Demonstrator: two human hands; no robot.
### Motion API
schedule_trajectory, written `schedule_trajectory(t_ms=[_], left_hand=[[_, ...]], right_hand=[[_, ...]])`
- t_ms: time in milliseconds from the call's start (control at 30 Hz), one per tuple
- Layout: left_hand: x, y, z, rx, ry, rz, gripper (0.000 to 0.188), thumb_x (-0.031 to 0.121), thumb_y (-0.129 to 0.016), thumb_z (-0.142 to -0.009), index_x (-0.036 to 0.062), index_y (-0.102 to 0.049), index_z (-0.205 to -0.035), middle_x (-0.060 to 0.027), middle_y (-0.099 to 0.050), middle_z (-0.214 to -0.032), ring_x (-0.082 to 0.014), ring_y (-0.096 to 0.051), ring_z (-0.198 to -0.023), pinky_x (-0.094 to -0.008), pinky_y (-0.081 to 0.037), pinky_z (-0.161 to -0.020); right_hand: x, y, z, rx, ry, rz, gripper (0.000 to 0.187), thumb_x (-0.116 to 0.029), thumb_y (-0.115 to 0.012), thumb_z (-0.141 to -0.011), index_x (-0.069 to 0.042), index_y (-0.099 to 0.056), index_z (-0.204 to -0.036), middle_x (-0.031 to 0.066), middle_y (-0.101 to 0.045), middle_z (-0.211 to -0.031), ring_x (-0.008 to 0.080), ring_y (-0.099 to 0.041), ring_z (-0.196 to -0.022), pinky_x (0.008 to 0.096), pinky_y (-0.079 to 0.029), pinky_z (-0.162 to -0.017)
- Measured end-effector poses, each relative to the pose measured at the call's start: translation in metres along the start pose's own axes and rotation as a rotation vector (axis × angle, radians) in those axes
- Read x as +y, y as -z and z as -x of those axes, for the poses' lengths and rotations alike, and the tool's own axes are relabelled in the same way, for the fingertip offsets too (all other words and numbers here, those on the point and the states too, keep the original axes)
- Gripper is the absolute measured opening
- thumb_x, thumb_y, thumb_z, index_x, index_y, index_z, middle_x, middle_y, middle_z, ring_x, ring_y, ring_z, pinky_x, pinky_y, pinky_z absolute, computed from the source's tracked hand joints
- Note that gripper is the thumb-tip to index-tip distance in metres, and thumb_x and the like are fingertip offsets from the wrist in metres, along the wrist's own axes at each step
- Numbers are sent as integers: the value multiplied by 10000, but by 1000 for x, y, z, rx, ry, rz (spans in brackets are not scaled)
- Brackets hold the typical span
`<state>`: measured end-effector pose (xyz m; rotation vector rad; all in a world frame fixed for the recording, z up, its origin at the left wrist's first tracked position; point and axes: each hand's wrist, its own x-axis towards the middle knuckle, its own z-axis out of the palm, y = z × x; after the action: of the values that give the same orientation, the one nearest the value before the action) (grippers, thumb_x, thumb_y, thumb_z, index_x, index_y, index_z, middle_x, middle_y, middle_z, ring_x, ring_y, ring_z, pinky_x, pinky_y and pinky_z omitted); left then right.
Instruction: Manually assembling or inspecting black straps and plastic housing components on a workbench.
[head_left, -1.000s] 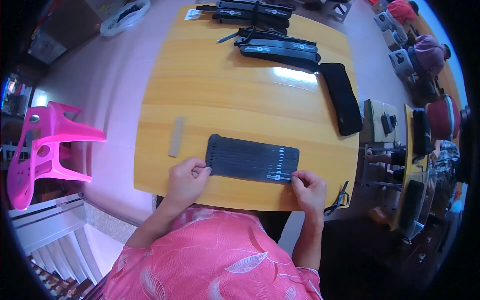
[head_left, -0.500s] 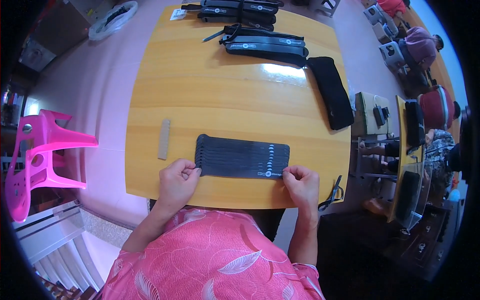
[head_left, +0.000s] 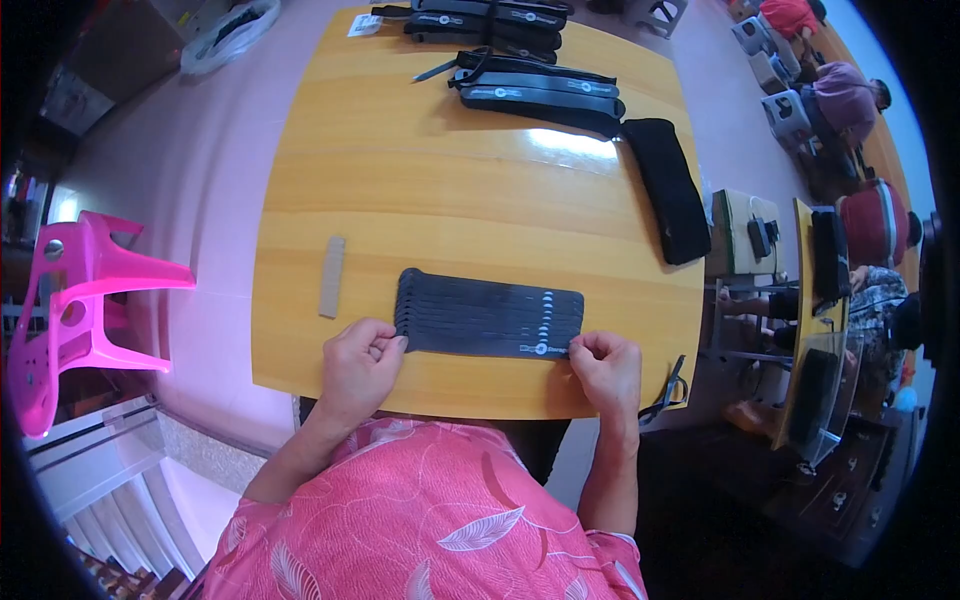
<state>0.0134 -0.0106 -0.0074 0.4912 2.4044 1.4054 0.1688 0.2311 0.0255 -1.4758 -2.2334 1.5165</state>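
Observation:
Several flat black straps (head_left: 480,306) with rounded left ends lie overlapped in stepped rows near the front of the table. Pale printed marks run down their right side. At the lower left corner of the row, my left hand (head_left: 362,362) pinches the end of the nearest strap (head_left: 465,344) between thumb and finger. My right hand (head_left: 607,368) pinches the same strap at its right end, the fingers curled in. Left of the straps lies a narrow grey-brown strip (head_left: 331,277) with a notched edge.
Bundles of black and grey straps (head_left: 540,90) lie at the table's far side, beside a folded black piece (head_left: 667,190). A thin black cord (head_left: 668,390) rests at the front right corner. A pink stool (head_left: 90,310) stands left; other people (head_left: 845,100) sit at right.
Both hands keep their pinch at the two ends of the nearest strap. The whole picture has shifted slightly; the straps lie in the same arrangement.

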Motion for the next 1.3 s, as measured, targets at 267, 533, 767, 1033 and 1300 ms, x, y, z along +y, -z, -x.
schedule_trajectory(t_ms=[267, 533, 767, 1033, 1300], left_hand=[[4, 0, -1, -12, -28, -13, 99, 3, -710, -761, -19, -619, -791, -91, -616, -673, -107, -587, -554, -238, -464, -510], [4, 0, -1, -1, -44, -40, 97, 1, -707, -760, -16, -614, -777, -94, -612, -659, -115, -584, -541, -243, -457, -494], [7, 1, -2, -2, -58, -42, 97, 4, -709, -759, -17, -616, -780, -97, -613, -661, -117, -587, -544, -245, -459, -496], [8, 5, -2, 7, -28, -31, 98, 14, -706, -757, -16, -617, -784, -106, -617, -681, -135, -602, -560, -258, -470, -512], [8, 1, -1, 17, -77, -39, 99, 18, -708, -769, -24, -623, -795, -58, -609, -683, -61, -543, -557, -223, -436, -499]], right_hand=[[-2, -1, 2, 36, 21, 17, 135, -80, -638, -814, 45, -682, -784, 4, -604, -611, 50, -526, -544, 217, -411, -493], [4, -3, 0, 57, 24, 12, 143, -101, -637, -782, 30, -694, -784, 55, -643, -601, 85, -575, -534, 255, -463, -513], [1, -3, 0, 52, 14, 42, 137, -94, -624, -765, 25, -692, -772, 67, -637, -584, 95, -575, -512, 260, -466, -507], [-2, -7, 1, 60, 39, 58, 128, -82, -623, -783, 33, -678, -769, 39, -624, -603, 78, -562, -546, 242, -447, -516], [2, -3, 3, 66, 51, 48, 132, -83, -623, -784, 37, -678, -781, 46, -633, -617, 88, -573, -565, 258, -467, -542]])
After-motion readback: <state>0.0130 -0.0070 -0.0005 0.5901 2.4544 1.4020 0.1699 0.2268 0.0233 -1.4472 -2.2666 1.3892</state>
